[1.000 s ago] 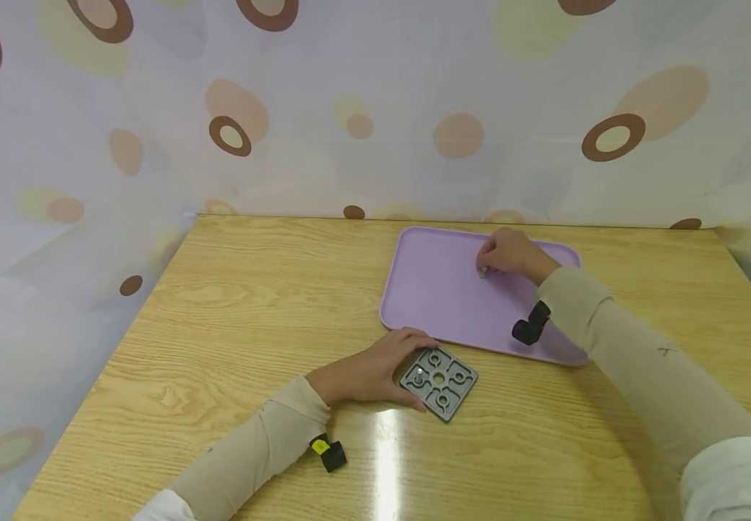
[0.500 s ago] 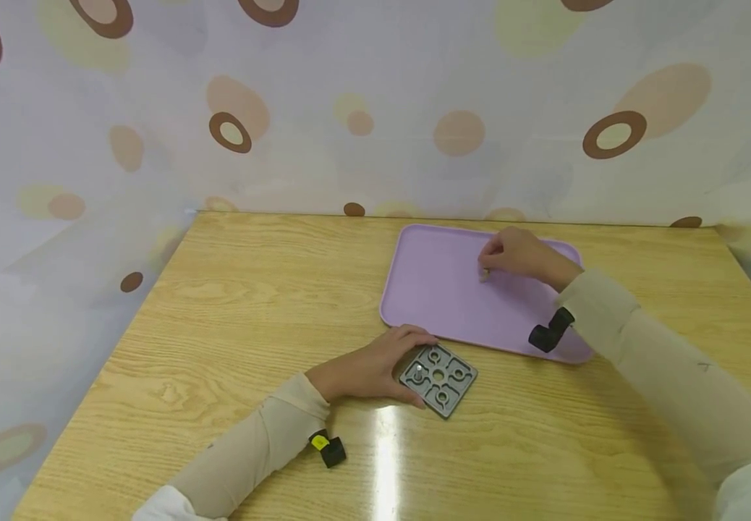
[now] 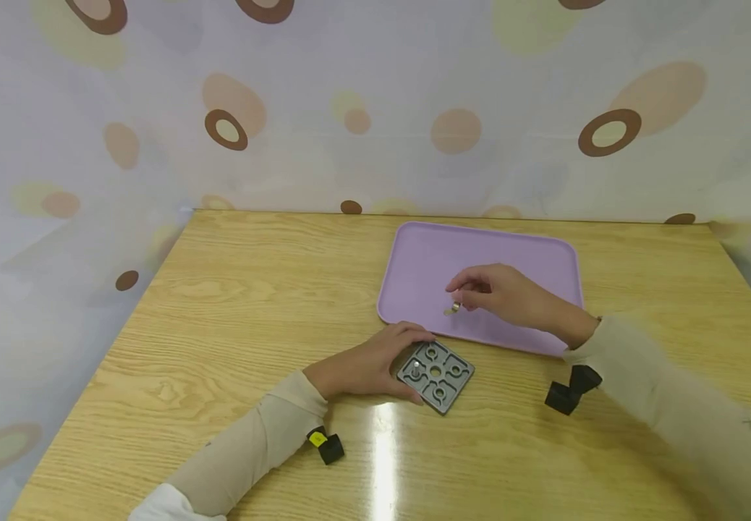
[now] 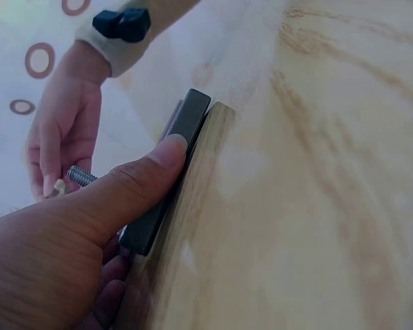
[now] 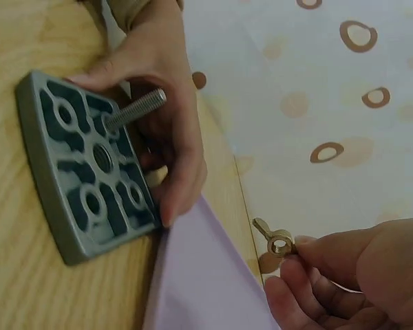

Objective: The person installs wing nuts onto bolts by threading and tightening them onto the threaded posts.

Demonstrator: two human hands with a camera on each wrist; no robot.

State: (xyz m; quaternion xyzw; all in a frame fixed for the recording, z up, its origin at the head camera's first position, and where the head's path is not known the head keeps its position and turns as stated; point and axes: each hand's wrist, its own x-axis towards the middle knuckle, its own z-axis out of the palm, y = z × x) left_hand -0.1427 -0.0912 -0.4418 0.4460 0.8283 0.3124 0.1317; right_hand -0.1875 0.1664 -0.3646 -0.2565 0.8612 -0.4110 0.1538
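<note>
Across the wood-grain table (image 3: 245,304) we go, and there's the lilac tray (image 3: 486,250) towards the far right. Over its near part comes my right hand (image 3: 508,295), swung back towards me from mid-tray, thumb and fingers pinched together on something small. My left hand (image 3: 370,365) has hardly budged: thumb and fingers clasp the edges of the square grey plate (image 3: 446,375), just beside the tray's near rim. Up from one corner hole stands a threaded bolt (image 5: 136,111); the other three corner holes have none. And that pinched piece is a brass-coloured wing nut (image 5: 271,235), held clear of the tray, apart from the bolt but nearer to it now, which, as I read it, means the pick-up is done and the work has turned towards the plate.
</note>
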